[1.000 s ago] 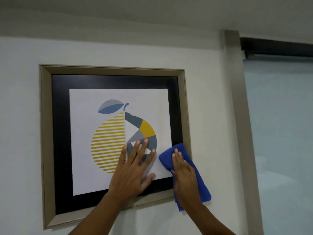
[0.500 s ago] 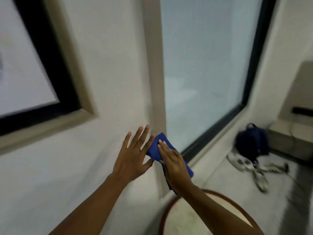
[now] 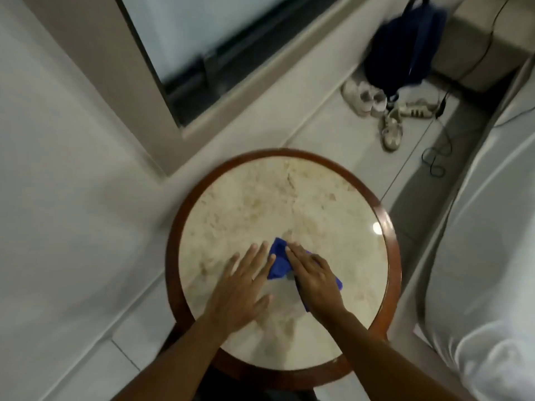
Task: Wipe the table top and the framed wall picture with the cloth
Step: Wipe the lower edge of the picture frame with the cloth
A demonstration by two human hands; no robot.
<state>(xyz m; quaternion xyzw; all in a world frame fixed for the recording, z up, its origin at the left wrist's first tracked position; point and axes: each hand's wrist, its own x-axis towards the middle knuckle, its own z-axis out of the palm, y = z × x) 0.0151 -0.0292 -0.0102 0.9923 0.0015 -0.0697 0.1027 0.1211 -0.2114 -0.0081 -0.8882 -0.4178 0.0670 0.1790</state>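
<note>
A round table [image 3: 289, 198] with a beige marble top and a dark red-brown wooden rim fills the middle of the head view. A blue cloth [image 3: 279, 263] lies crumpled on the top, near its centre. My right hand [image 3: 314, 277] presses flat on the cloth, which pokes out at the fingertips and by the wrist. My left hand [image 3: 244, 286] rests flat on the marble just left of the cloth, fingers spread, its fingertips touching the cloth's edge. The framed wall picture is out of view.
A white wall [image 3: 58, 169] and a window frame [image 3: 173, 82] stand to the left and behind. On the floor beyond the table lie a dark backpack [image 3: 405, 50], several pale shoes [image 3: 390, 117] and a black cable [image 3: 437, 157]. White bedding [image 3: 486, 270] borders the right.
My view swung down from the framed picture, past the window, to the table. Both hands came off the picture and down with the cloth, and now lie on the marble top.
</note>
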